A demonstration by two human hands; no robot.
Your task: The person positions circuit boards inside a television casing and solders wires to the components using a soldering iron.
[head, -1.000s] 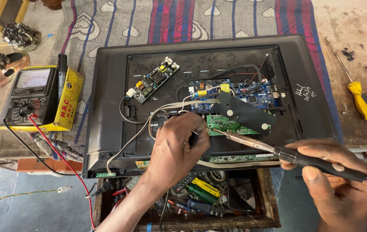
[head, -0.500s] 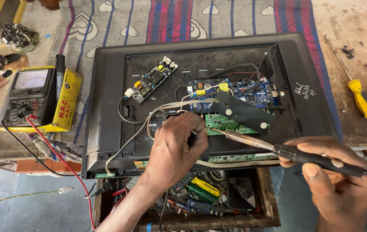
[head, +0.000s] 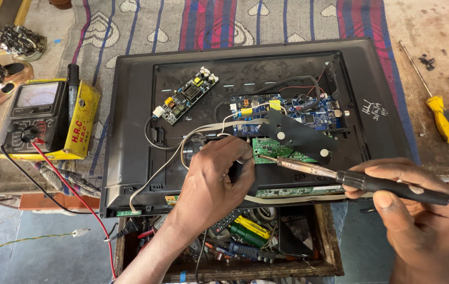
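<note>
Black soldering iron (head: pixel 371 182) in right hand (head: pixel 424 221), tip at green board (head: pixel 271 150), left hand (head: pixel 214 181) beside

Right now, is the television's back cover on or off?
Off: the television lies face down, its green circuit board and blue circuit board exposed.

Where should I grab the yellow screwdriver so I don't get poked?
Grab the yellow screwdriver by its fat yellow and black handle, reaching down from above. It lies flat on the brown surface, handle nearer you, and the thin metal shaft points away toward the top, so your fingers stay clear of the tip.
</note>
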